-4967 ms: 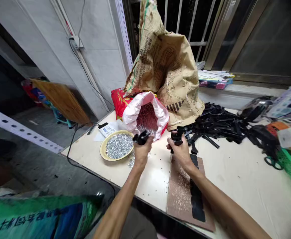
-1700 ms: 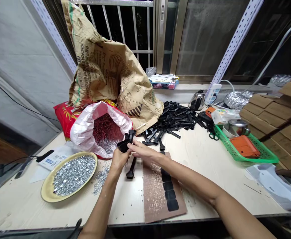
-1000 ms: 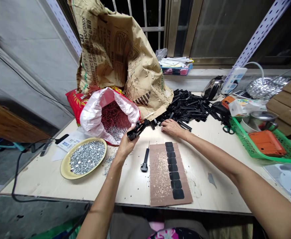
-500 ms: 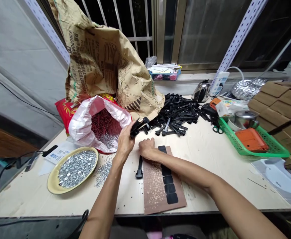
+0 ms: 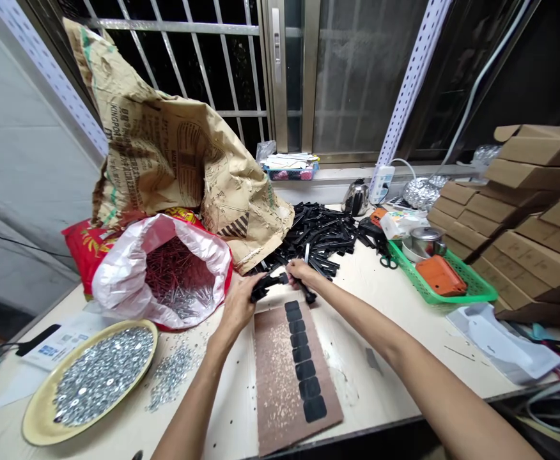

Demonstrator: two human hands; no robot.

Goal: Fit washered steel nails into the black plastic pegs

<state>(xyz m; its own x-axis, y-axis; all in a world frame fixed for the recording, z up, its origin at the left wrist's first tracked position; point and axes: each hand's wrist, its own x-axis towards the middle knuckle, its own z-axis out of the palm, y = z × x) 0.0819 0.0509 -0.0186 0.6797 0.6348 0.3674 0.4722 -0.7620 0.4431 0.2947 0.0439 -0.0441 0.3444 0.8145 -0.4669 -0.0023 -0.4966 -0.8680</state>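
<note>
My left hand (image 5: 240, 301) is closed around a small bunch of black plastic pieces (image 5: 263, 289), each a narrow bar with a wider head. Just right of it, my right hand (image 5: 301, 271) grips one similar black piece (image 5: 309, 294), its head pointing down toward the table. Both hands are above the far end of a brown board (image 5: 280, 418). Along that board runs a row of black square pads (image 5: 305, 370), with pale crumbs scattered beside them. Behind my right hand lies a heap of black plastic pieces (image 5: 325, 230).
At left are a yellow plate (image 5: 29, 427) of metal washers, loose small metal parts (image 5: 169, 377), and a white-lined red bag (image 5: 117, 281) of screws or nails. A paper sack (image 5: 165, 153) stands behind. At right are scissors (image 5: 388, 262), a green basket (image 5: 481, 292) and stacked cardboard boxes (image 5: 529, 255).
The view has shifted, bringing more boxes in at right. My right hand has moved away from the board, and the black piece that lay left of the board no longer lies there.
</note>
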